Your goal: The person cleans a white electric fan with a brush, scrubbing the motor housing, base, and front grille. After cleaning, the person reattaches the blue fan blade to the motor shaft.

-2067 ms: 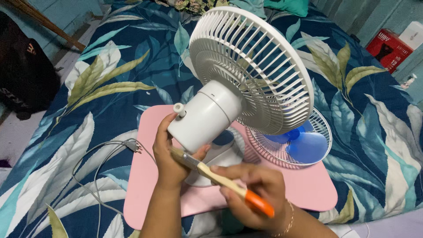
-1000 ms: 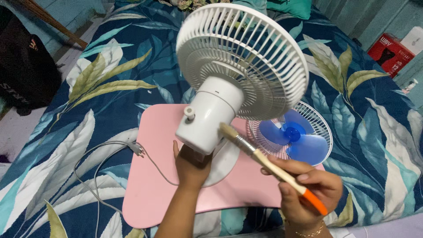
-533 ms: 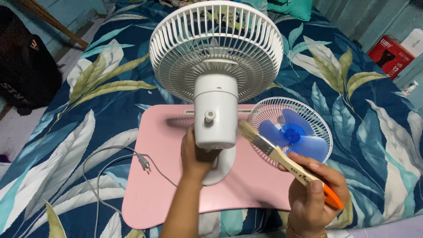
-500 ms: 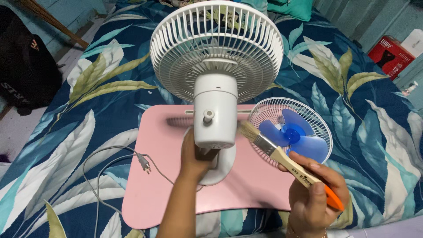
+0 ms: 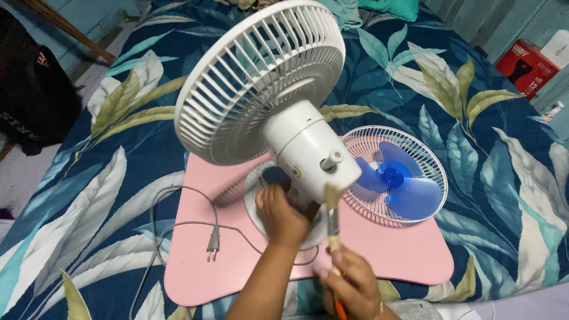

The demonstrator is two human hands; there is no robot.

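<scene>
A wooden-handled paintbrush (image 5: 332, 222) is being gripped by the right hand (image 5: 354, 287), bristles touching the white plastic fan's (image 5: 267, 101) motor housing. The fan's neck is being clasped by the left hand (image 5: 282, 214), just beyond. The tilted fan could be tipped onto the detached grille with blue blades (image 5: 396, 175), further right. Since earlier, the fan is being turned sideways.
</scene>
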